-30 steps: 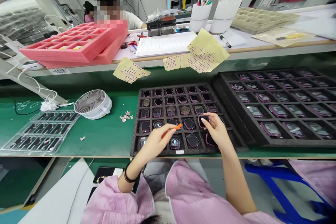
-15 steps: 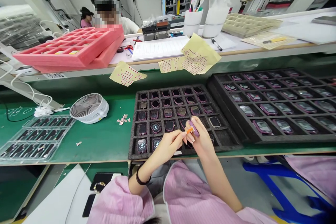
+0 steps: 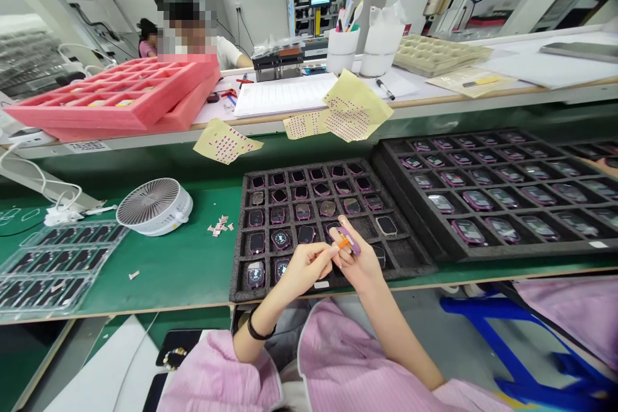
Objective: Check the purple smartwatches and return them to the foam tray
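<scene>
**Left hand [image 3: 304, 267] and right hand [image 3: 360, 264] meet above a black foam tray [image 3: 235, 290], with a purple-rimmed watch body [image 3: 351, 240] between them**

The right hand is drawn in narrow, its fingers pinching the watch body and holding it up off the tray. The left hand is also closed narrow, gripping a short orange tool [image 3: 344, 243] whose tip reaches toward the watch body (whether they touch is too small to tell). Both forearms slant inward from pink striped sleeves [image 3: 217, 380], and a black bracelet [image 3: 255, 329] circles the left wrist.

Directly beneath the hands, most tray cells hold dark watch bodies in rows, while a few just beyond the right hand look empty. Near the left hand, several units show bright faces. Farther right of the right hand, a second foam tray [image 3: 483, 252] has its cells filled with units that have pale, glossy faces and purple rims. Well left of the left hand stand a small white fan [image 3: 154, 206] and a little scatter of paper-like pieces [image 3: 218, 225]. Ahead of both hands lie yellow sheets dotted with red [image 3: 224, 140].
</scene>
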Demonstrator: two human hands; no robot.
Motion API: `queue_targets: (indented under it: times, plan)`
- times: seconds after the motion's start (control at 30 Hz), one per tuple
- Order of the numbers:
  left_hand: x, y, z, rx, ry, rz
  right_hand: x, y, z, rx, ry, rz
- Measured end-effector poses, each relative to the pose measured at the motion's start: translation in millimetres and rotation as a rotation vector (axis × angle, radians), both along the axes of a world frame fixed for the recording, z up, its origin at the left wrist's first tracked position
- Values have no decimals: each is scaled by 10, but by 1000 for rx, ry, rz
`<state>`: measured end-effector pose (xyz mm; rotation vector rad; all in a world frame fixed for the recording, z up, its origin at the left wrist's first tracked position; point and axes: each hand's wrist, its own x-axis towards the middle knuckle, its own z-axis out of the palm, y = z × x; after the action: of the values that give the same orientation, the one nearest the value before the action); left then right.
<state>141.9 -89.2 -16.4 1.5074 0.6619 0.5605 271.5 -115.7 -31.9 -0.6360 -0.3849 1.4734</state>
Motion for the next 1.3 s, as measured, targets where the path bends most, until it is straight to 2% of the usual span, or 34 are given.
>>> queue_targets:
  times: [0.13,0.23,0.33,0.43,0.5,0.6,0.7,0.77,0.87,1.0,1.17,1.23,1.3]
  plan:
    - [5,6,-44,-1,2,65,-23,27,-10,-2,-6,0]
    - [24,25,-68,25,-10,167,-93,-5,12,-21,-83,-107]
    - [60,29,-81,53,-25,173,-165,-56,23,-64,-234,-194]
    - [13,41,-61,159,64,197,-88,-50,2,-36,-453,-201]
    - [-128,87,-21,265,162,274,89,12,-37,-5,-660,-248]
    - [-503,243,50,375,311,422,441,155,-142,-13,-1022,-399]
    - [-940,473,61,486,573,524,707,256,-267,-59,-1471,-355]
    - [-1182,623,17,538,805,637,813,263,-331,-65,-1637,-308]
    - [-1421,793,-101,536,1033,699,941,203,-387,-59,-1675,-313]
    - [-1546,911,-251,539,1169,676,1078,130,-413,-102,-1655,-367]
    - [-1573,978,-307,514,1226,658,1110,136,-353,8,-1746,-169]
    - [-1585,986,-292,488,1201,692,1179,118,-330,17,-1840,-240]
    - [-1596,978,-266,465,1135,746,1288,82,-338,-74,-1992,-399]
